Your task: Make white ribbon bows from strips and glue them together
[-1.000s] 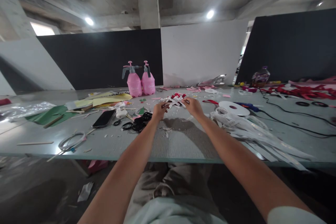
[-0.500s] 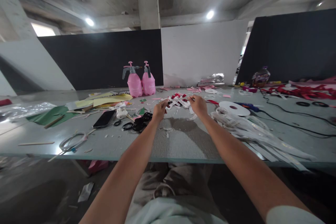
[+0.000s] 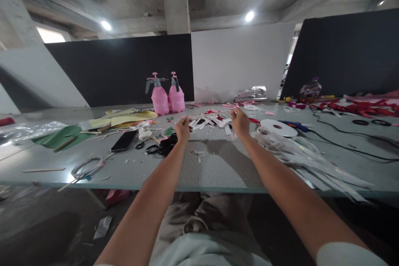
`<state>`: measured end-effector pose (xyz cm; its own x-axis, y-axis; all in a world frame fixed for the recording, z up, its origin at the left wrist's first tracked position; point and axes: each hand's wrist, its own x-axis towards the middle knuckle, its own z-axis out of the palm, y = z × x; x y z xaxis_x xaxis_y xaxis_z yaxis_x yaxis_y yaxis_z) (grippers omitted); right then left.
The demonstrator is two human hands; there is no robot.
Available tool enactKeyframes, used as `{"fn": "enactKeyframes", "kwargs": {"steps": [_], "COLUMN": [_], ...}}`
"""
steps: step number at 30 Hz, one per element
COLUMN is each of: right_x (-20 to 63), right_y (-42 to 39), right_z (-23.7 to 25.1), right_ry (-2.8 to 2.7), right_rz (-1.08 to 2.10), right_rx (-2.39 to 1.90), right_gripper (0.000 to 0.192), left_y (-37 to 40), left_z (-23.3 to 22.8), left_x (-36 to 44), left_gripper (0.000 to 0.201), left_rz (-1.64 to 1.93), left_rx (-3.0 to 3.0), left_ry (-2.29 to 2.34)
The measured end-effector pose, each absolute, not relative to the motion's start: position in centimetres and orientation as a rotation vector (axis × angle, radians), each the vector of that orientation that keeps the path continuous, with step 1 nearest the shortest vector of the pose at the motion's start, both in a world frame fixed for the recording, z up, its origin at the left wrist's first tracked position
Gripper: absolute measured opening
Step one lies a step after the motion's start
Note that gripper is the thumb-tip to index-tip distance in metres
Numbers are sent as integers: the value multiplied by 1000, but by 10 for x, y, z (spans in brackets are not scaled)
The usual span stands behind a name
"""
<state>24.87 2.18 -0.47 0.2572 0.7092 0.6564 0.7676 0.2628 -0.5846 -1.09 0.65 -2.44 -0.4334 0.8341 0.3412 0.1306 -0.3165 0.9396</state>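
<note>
A thin pale strip (image 3: 209, 114), perhaps ribbon, stretches nearly level between my two hands. My left hand (image 3: 183, 129) pinches its left end, and my right hand (image 3: 240, 123) pinches the other, both raised over the table. Below and behind the strip lies a pile of short white ribbon pieces (image 3: 212, 121), with some red among them. Black-handled scissors (image 3: 162, 147) and other black items rest just left of my left hand. To the right of my right hand are a white ribbon roll (image 3: 278, 128) and a bundle of long white ribbons (image 3: 289, 153).
Two pink spray bottles (image 3: 160, 100) stand at the back. A phone (image 3: 124, 140), yellow sheets (image 3: 134, 118) and green sheets (image 3: 59, 137) lie left. On the right, a blue glue gun (image 3: 294, 126) trails a black cable beside red ribbons (image 3: 352, 109). The table's front edge (image 3: 218, 190) is close to my body.
My hands have moved farther apart, the left going left and the right going right and slightly up. The pale strip now shows drawn out between them.
</note>
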Motion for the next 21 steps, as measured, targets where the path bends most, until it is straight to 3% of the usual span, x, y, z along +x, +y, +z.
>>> {"fn": "enactKeyframes", "kwargs": {"steps": [5,9,13,17,21], "right_x": [252,236,215,207,209], "right_y": [25,18,9,5,6], "right_z": [-4,-7,-10,-9,-9], "right_ry": [-1474,-1704,-1894,-2005,-2026], "right_rz": [-23,106,263,391,355], "right_rx": [-1414,-1250,-1122,-1012,-972], "right_gripper": [34,29,26,33,42], "left_y": [1,-11,-17,-12,-5], "left_z": [-22,-21,-20,-24,-29], "left_x": [-13,-3,13,22,21], "left_gripper": [25,38,41,54,34], "left_rz": [1951,1862,1595,1406,1273], "left_rx": [1403,1744,2075,2030,1974], "left_ry": [1659,1812,1398,1164,1147]}}
